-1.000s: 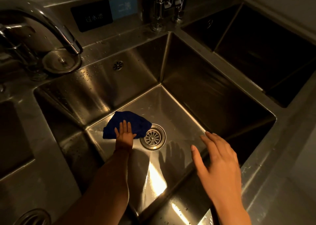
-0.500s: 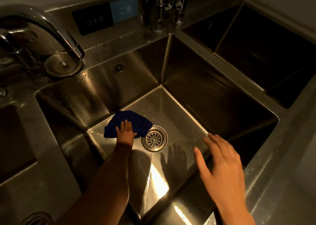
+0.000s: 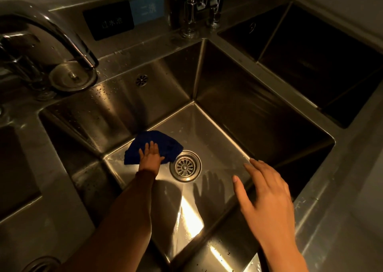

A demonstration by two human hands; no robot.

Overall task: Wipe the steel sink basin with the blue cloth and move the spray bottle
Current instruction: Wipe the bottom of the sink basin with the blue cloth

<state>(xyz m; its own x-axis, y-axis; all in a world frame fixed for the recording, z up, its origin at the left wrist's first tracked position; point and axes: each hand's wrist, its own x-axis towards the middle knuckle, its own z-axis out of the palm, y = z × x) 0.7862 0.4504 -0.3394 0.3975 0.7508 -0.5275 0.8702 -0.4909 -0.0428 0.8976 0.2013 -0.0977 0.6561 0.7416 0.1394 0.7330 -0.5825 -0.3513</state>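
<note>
Nearest the camera, the right hand (image 3: 267, 197) hovers above the front right of the steel sink basin (image 3: 217, 147), fingers spread, released and holding nothing. Further in, the left hand (image 3: 151, 157) lies flat with fingers extended, pressing the blue cloth (image 3: 153, 145) onto the basin floor; it presses rather than grips. The cloth sits at the floor's back-left part, just beside the round drain (image 3: 185, 165). Droplets show on the back wall near the overflow vent (image 3: 141, 80). Beyond, the faucet (image 3: 51, 35) arches over the rim. Judgement: the wiping step is in hand, with floor and walls remaining. No spray bottle is visible; locating it comes after wiping. The next stroke calls for steady downward pressure around the drain.
</note>
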